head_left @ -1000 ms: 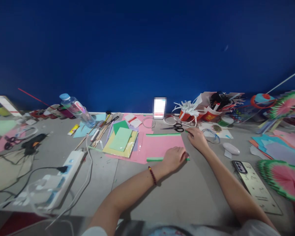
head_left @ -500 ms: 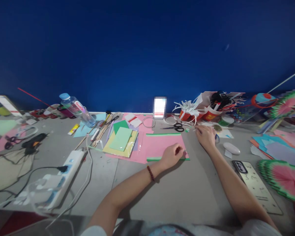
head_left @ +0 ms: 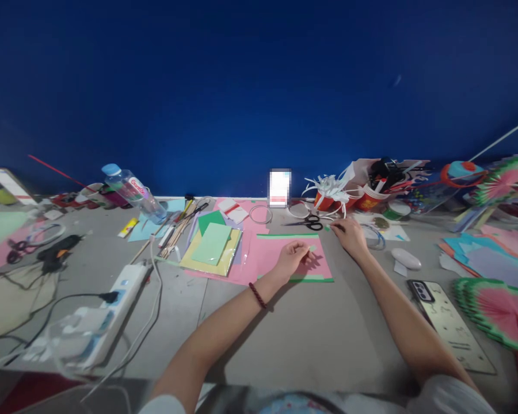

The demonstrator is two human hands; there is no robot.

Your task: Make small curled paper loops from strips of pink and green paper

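My left hand (head_left: 292,259) hovers over the pink sheet (head_left: 270,259), which has green strips along its far and near edges. Its thumb and fingers pinch a small light green paper scrap (head_left: 312,248). Off the sheet's far right corner, my right hand (head_left: 349,237) rests low over the table, fingers drawn together. Its fingertips are beside another tiny green scrap (head_left: 327,227); whether they hold anything is too small to see. Black-handled scissors (head_left: 313,222) lie just beyond, left of those fingertips. A tape roll (head_left: 375,237) sits by the right wrist.
Left of the sheet lie stacked coloured papers (head_left: 211,244) and wooden sticks (head_left: 179,230). A power strip (head_left: 116,310) with cables and a tilted bottle (head_left: 136,192) are farther left. Red cups (head_left: 369,198), a white mouse (head_left: 406,259), a phone (head_left: 451,325) and paper fans (head_left: 496,313) stand or lie right.
My left hand has moved slightly left and up, and the green scrap now shows in its fingers. My right hand has slid left to the tiny scrap, uncovering the tape roll.
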